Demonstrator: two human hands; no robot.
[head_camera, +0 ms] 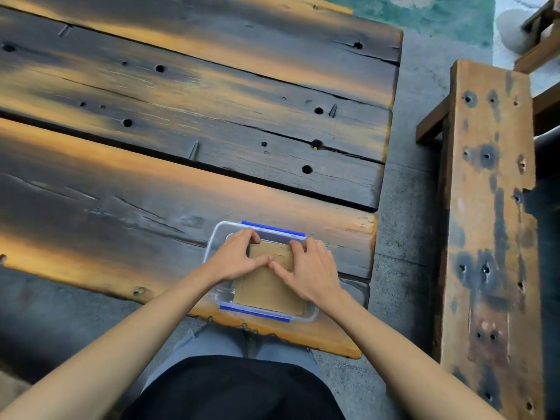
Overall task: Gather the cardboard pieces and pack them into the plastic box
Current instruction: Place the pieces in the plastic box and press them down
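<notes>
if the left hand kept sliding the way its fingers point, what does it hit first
The left hand points right and slightly away, across the cardboard in the plastic box. Its thumb tip already looks to be touching the right hand, so that hand comes first, though depth is unclear.

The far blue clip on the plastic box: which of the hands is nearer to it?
Right. The right hand has its fingertips just below the far blue clip, near its right end. The left hand grips the cardboard a little further left.
</notes>
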